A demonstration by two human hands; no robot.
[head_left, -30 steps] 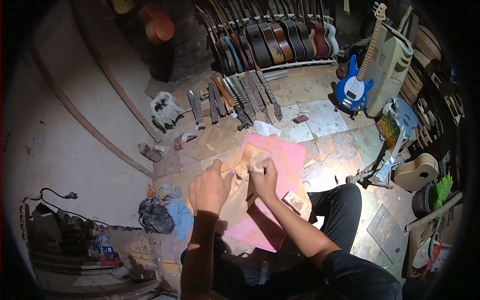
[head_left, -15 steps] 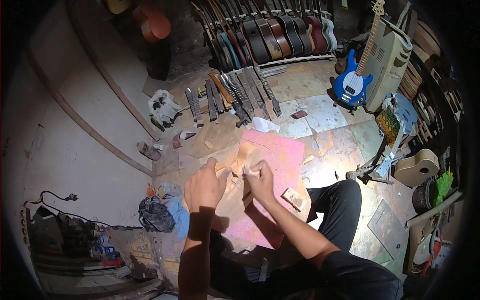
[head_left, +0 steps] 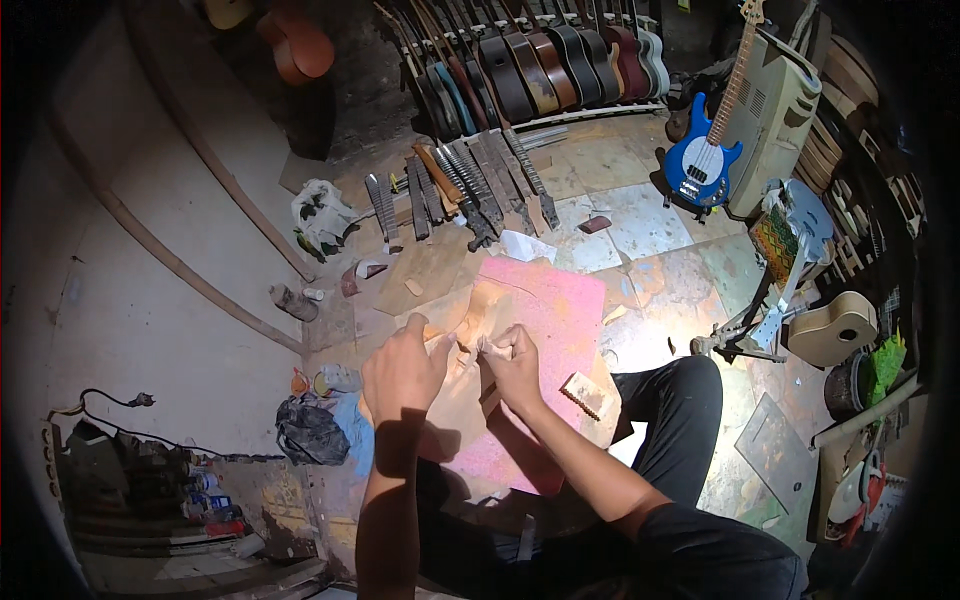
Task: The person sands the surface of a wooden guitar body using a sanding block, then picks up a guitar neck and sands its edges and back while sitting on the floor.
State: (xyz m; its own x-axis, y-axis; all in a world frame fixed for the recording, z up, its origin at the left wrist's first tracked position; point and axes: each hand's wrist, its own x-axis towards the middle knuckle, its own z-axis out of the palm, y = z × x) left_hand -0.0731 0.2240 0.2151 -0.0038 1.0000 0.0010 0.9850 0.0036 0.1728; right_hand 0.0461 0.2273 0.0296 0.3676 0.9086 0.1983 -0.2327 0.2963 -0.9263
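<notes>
A curved piece of light orange-brown wood (head_left: 484, 303) lies over a pink sheet (head_left: 565, 310) in front of my lap. My left hand (head_left: 402, 370) is closed on the near left part of it, its thumb toward the middle. Close beside it, my right hand (head_left: 513, 368) is pinched at the wood's right edge. What sits between those fingertips is too small and blurred to name. Right of my right wrist, a small pale wooden block (head_left: 585, 393) with a dark toothed edge rests on the board.
Several dark fretted necks (head_left: 470, 190) lie on the floor ahead, before a rack of guitars (head_left: 560, 70). A blue electric bass (head_left: 702, 160) stands at the far right. A black plastic bag (head_left: 312, 430) sits to the left. My right knee (head_left: 695, 385) borders the pink sheet.
My right hand has shifted slightly left along the wood, its fingers still pinched. My left hand keeps its hold. The whole view has moved a little.
</notes>
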